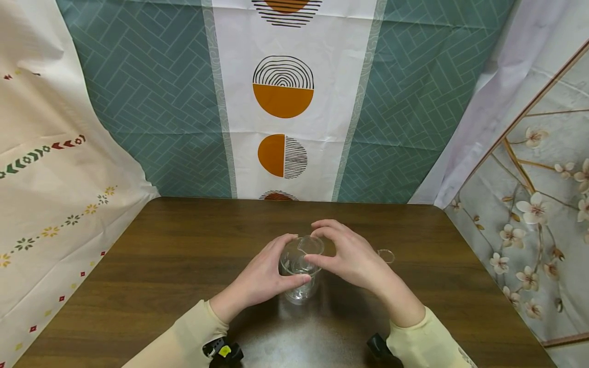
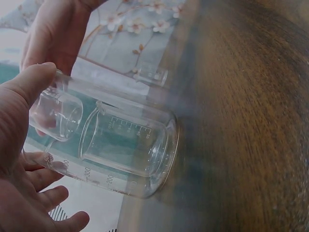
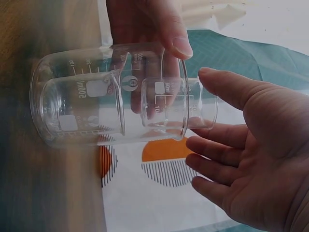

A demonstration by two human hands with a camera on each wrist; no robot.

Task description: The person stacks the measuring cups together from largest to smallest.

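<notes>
A large clear glass beaker [image 1: 300, 295] marked 500 ml stands upright on the table. My left hand [image 1: 264, 273] holds it near the rim, thumb on the near side and fingers on the far side. Inside, at its bottom, sits a medium glass beaker [image 2: 126, 140] with a printed scale. Partly inside the large beaker's mouth is a small beaker marked 50 ml [image 3: 166, 104], above the medium one. My right hand [image 1: 347, 253] pinches this small beaker near its top between thumb and fingers.
Another tiny glass beaker [image 1: 386, 256] stands on the brown wooden table [image 1: 184, 245], right of the large beaker and behind my right wrist. Patterned cloths hang along the back edge [image 1: 285, 199] and both sides.
</notes>
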